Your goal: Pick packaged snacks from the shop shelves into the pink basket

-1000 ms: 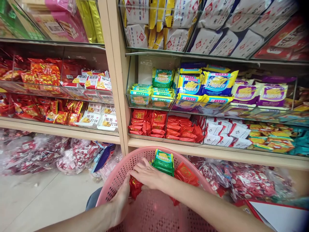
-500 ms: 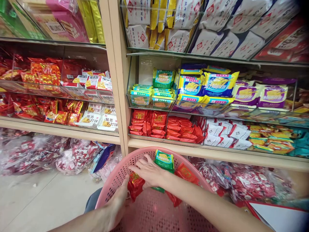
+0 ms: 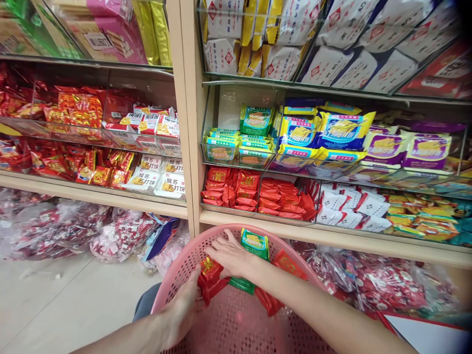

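Note:
Inside a pink perforated plastic basket (image 3: 173, 268), my left hand (image 3: 184, 300) grips the left side of some red snack packets (image 3: 211, 280) with gold print. Part of its fingers is hidden behind them. My right hand (image 3: 232, 254) reaches across from the right, palm down, its fingers stretched out and apart above the red packets by the basket's far wall. Beside its wrist lies a green soda biscuit packet (image 3: 255, 243), with another green packet (image 3: 242, 285) under the forearm. More red packets (image 3: 289, 265) rest at the basket's right side, partly covered by the arm.
Wooden shelves (image 3: 189, 123) with clear bins of packaged snacks stand behind the basket. Plastic bags of red and white packets (image 3: 123, 235) lie on the floor below, and more bags (image 3: 387, 280) lie to the right. A white flat surface with a red edge (image 3: 427, 332) is at lower right.
The view has shifted slightly, so the shelves sit further right. Both hands stay at the red packets, which have tilted a little; more of the lower green packet shows.

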`<state>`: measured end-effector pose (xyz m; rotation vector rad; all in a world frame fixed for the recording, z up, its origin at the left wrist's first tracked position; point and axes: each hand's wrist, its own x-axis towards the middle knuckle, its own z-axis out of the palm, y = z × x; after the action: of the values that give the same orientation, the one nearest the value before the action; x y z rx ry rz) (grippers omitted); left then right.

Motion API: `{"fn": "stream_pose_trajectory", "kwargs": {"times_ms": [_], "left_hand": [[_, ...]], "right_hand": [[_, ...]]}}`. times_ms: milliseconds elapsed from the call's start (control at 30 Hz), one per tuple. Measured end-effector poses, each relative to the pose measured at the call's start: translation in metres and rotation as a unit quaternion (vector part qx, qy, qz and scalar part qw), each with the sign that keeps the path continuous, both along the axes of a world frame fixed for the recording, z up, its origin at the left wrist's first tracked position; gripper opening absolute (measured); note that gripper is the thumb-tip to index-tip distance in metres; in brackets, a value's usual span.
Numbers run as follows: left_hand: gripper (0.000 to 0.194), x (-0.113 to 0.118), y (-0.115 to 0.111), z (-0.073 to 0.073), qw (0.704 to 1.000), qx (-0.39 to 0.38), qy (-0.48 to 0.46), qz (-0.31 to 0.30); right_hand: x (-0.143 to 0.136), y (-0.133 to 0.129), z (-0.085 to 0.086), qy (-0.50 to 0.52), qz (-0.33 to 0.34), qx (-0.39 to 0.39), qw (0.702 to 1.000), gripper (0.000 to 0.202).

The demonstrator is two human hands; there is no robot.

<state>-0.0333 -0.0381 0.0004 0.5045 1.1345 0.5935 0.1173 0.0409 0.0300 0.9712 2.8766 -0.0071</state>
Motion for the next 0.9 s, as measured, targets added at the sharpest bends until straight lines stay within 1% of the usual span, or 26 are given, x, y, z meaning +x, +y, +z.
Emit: {"fn": "stream_pose_trajectory", "kwargs": {"times_ms": [200, 333, 400, 467, 567, 633, 667, 733, 800, 900], "left_hand": [[0.072, 0.001, 0.000, 0.012, 1.000, 0.005, 0.003, -0.012], [0.073, 0.000, -0.001, 0.019, 1.000, 0.005, 0.011, -0.016], [0.075, 0.000, -0.002, 0.020, 1.000, 0.000, 0.003, -0.019], [0.076, -0.001, -0.003, 0.018, 1.000, -0.009, -0.010, -0.020], [0.073, -0.001, -0.003, 0.010, 0.999, -0.022, -0.024, -0.010], [0.071, -0.001, -0.003, 0.005, 0.999, -0.020, -0.034, 0.003], [0.070, 0.000, -0.002, 0.003, 0.999, -0.021, -0.035, 0.010], [0.071, 0.002, -0.001, 0.003, 0.999, -0.026, -0.035, 0.012], [0.073, 0.004, -0.001, 0.007, 0.999, -0.029, -0.033, 0.006], [0.070, 0.006, -0.001, 0.012, 0.999, -0.024, -0.028, 0.009]], "right_hand": [[0.000, 0.002, -0.007, 0.038, -0.011, 0.016, 0.999, 0.067], [0.003, -0.001, -0.007, 0.044, -0.016, 0.020, 0.999, 0.068], [0.005, -0.004, -0.006, 0.052, -0.015, 0.018, 0.998, 0.074], [0.007, -0.009, -0.007, 0.053, -0.014, 0.014, 0.998, 0.087], [0.006, -0.014, -0.012, 0.034, -0.017, 0.029, 0.999, 0.111], [0.004, -0.017, -0.015, 0.020, -0.019, 0.050, 0.998, 0.121], [0.003, -0.017, -0.016, 0.014, -0.019, 0.059, 0.998, 0.122], [0.002, -0.017, -0.016, 0.006, -0.021, 0.069, 0.997, 0.119], [0.002, -0.017, -0.014, 0.003, -0.028, 0.074, 0.997, 0.112], [0.003, -0.016, -0.013, 0.013, -0.037, 0.085, 0.996, 0.103]]}}
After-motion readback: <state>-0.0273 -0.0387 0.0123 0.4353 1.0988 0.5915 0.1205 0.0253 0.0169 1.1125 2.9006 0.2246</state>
